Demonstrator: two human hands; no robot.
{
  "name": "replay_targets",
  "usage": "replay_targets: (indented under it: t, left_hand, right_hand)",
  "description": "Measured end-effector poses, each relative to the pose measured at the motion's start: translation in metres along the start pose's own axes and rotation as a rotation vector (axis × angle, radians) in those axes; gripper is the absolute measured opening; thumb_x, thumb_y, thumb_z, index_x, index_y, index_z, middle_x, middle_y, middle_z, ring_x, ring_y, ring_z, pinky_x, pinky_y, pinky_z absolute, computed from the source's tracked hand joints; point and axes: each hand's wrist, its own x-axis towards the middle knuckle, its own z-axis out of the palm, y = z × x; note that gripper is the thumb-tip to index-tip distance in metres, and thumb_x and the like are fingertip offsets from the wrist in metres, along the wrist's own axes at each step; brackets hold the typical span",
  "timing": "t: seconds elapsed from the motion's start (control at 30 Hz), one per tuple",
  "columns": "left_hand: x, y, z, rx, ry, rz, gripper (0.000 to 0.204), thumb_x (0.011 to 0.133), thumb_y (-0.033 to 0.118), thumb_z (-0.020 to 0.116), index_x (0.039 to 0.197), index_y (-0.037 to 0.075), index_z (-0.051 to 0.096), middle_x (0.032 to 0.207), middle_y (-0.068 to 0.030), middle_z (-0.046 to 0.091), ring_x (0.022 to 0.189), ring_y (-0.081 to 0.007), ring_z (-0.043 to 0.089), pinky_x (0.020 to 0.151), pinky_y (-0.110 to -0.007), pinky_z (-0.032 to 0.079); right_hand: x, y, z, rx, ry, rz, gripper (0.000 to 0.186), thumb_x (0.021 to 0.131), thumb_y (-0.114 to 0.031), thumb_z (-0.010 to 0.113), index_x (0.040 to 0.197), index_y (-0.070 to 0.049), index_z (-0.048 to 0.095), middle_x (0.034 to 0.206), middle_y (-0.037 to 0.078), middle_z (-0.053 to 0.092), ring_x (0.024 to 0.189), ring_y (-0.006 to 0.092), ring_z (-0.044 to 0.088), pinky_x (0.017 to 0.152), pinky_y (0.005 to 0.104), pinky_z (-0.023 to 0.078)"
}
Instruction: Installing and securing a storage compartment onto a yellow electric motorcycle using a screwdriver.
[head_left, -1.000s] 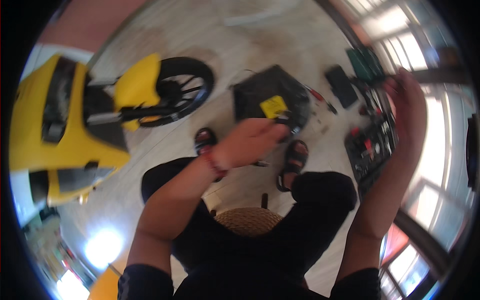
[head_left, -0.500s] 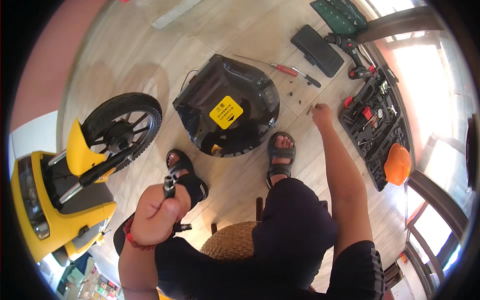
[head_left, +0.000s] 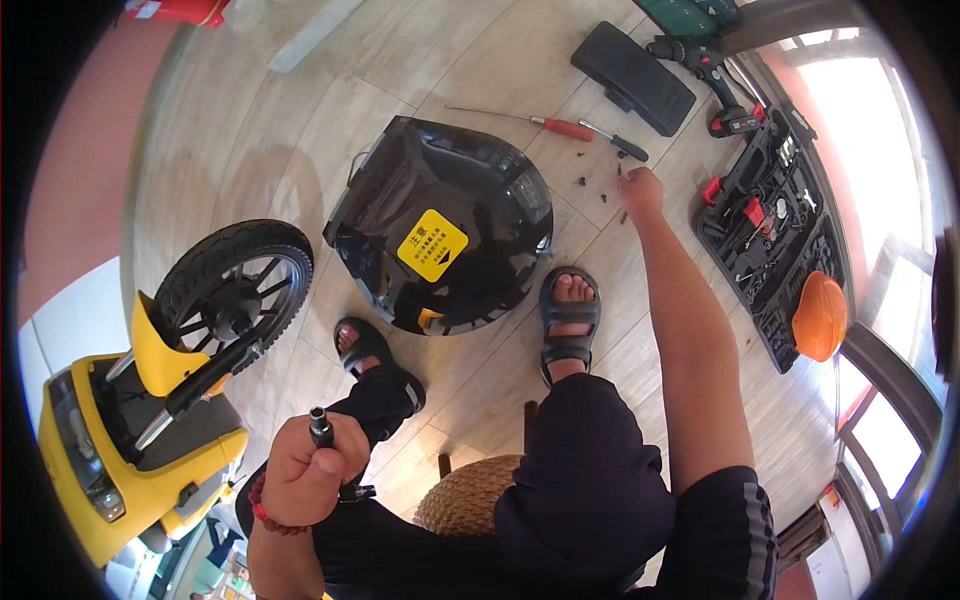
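My left hand (head_left: 312, 468) is closed around a black socket wrench (head_left: 320, 428); its metal socket ends stick out above and below my fist. My right hand (head_left: 641, 192) reaches to the floor with its fingers pinched, a small dark screw (head_left: 619, 169) at the fingertips. Several more screws (head_left: 581, 181) lie scattered beside it. Between my feet and the far tools rests a glossy black rounded case (head_left: 485, 210) with a yellow label (head_left: 433, 245). Just beyond the screws are a red-handled screwdriver (head_left: 566, 129) and a black-handled one (head_left: 630, 148).
A yellow vehicle (head_left: 130, 455) with a black front wheel (head_left: 240, 305) stands at the left. To the right lie an open tool case (head_left: 745, 285), an orange cap-like thing (head_left: 819, 316) and a cordless drill (head_left: 708, 75). A flat black panel (head_left: 634, 78) is farther off. I sit on a woven stool (head_left: 465, 497).
My right hand has shifted slightly farther away among the screws, bringing a small screw with it. My left hand still grips the wrench. The whole view has tilted a little.
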Motion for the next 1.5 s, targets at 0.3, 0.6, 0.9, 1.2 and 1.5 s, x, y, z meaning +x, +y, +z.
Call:
replay_targets:
  t: [0.3, 0.6, 0.9, 1.2, 1.5]
  left_hand:
    - [-0.004, -0.001, 0.001, 0.021, 0.003, 0.029, 0.052, 0.09, 0.045, 0.045, 0.059, 0.003, 0.045, 0.056, -0.0062, 0.045, 0.047, -0.0112, 0.041, 0.042, -0.023, 0.031]
    - [-0.004, 0.002, 0.004, 0.011, -0.021, 0.044, 0.029, 0.091, 0.022, 0.043, 0.07, 0.003, 0.046, 0.062, 0.0001, 0.044, 0.057, -0.0084, 0.038, 0.052, -0.023, 0.032]
    - [-0.005, 0.021, 0.022, -0.019, 0.076, 0.141, 0.027, 0.095, 0.023, 0.043, 0.076, 0.005, 0.048, 0.065, 0.0028, 0.044, 0.058, -0.005, 0.039, 0.053, -0.02, 0.034]
    - [-0.014, 0.027, 0.022, -0.033, 0.046, 0.301, 0.029, 0.095, 0.027, 0.044, 0.077, 0.005, 0.048, 0.066, 0.0028, 0.045, 0.058, -0.0043, 0.04, 0.053, -0.019, 0.033]
    - [-0.018, 0.019, 0.015, 0.092, 0.077, 0.36, 0.028, 0.093, 0.025, 0.047, 0.076, 0.003, 0.049, 0.063, 0.0053, 0.04, 0.059, -0.0039, 0.034, 0.051, -0.023, 0.031]
  right_hand:
    - [-0.04, 0.024, -0.002, -0.053, -0.044, 0.193, 0.026, 0.077, -0.017, 0.054, 0.093, 0.003, 0.055, 0.09, 0.024, 0.062, 0.089, 0.0381, 0.059, 0.077, 0.0458, 0.046]
    - [-0.06, 0.033, -0.026, -0.036, 0.04, -0.063, 0.023, 0.078, -0.014, 0.051, 0.09, 0.003, 0.06, 0.085, 0.023, 0.063, 0.082, 0.0379, 0.061, 0.072, 0.0429, 0.048]
    - [-0.104, -0.164, -0.248, 0.686, -0.336, -0.273, 0.027, 0.092, -0.021, 0.047, 0.081, 0.003, 0.053, 0.076, 0.012, 0.062, 0.068, 0.018, 0.063, 0.058, 0.0271, 0.05]
    - [-0.249, -0.315, -0.351, 1.162, -0.518, -0.435, 0.022, 0.093, -0.015, 0.043, 0.097, 0.007, 0.046, 0.096, 0.019, 0.06, 0.08, 0.025, 0.064, 0.068, 0.0318, 0.055]
    - [-0.249, -0.299, -0.314, 1.294, -0.628, -0.169, 0.022, 0.092, -0.02, 0.049, 0.098, 0.002, 0.049, 0.083, 0.011, 0.06, 0.066, 0.0171, 0.063, 0.057, 0.0241, 0.054]
